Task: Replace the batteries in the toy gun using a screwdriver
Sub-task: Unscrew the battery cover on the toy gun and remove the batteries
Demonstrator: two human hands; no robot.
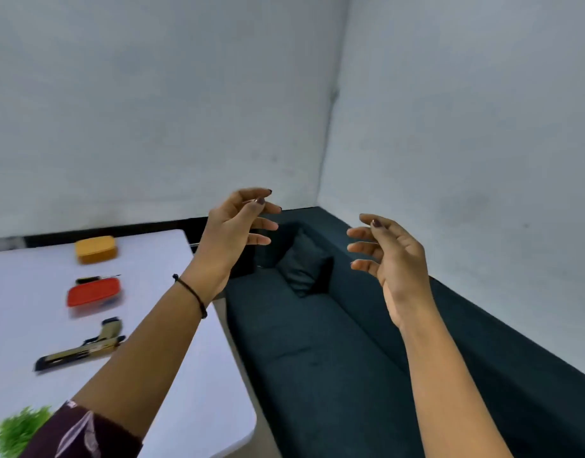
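A tan and black toy gun (pixel 81 350) lies on its side on the white table (pixel 192 375), at the left of the view. A screwdriver (pixel 98 278) with a dark handle lies farther back, just behind a red-lidded box (pixel 93 292). My left hand (pixel 233 231) is raised in the air above the table's far right corner, fingers loosely spread, holding nothing. My right hand (pixel 390 251) is raised opposite it over the sofa, palm facing left, also empty. Both hands are well away from the gun.
An orange-lidded box (pixel 96 248) stands at the back of the table. A green plant (pixel 18 429) shows at the bottom left corner. A dark sofa (pixel 317 375) with a dark cushion (pixel 306 264) fills the corner to the right of the table, against pale walls.
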